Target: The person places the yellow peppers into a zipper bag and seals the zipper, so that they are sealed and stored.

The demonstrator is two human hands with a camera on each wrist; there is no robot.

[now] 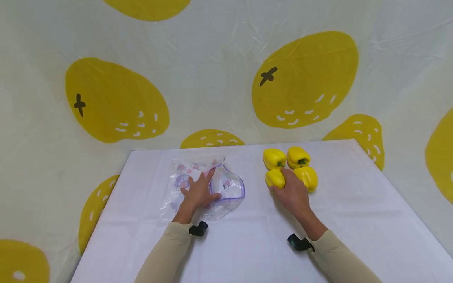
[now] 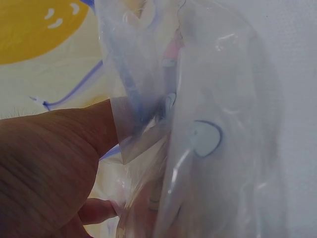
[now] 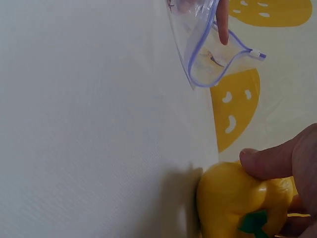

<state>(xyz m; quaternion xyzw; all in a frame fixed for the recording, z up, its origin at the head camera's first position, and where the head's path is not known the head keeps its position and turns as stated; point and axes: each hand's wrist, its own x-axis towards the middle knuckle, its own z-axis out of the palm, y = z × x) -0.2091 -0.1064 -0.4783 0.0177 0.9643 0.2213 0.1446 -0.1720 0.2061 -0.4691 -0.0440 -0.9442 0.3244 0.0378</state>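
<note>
A clear zip bag (image 1: 233,187) with a purple zip edge and small printed figures lies on the table, its mouth gaping toward the right. My left hand (image 1: 199,191) rests on it with fingers spread, the thumb at the purple edge. In the left wrist view, clear plastic (image 2: 223,99) covers part of that hand. My right hand (image 1: 291,191) grips the near-left yellow bell pepper (image 1: 274,178); the right wrist view shows the thumb on its side, above the green stem (image 3: 253,221). Other yellow bell peppers (image 1: 274,158) sit close behind and beside it.
A white cloth covers the table (image 1: 247,243). Behind it hangs a pale curtain (image 1: 212,78) printed with large yellow fruit. Dark bands (image 1: 198,228) are at both wrists.
</note>
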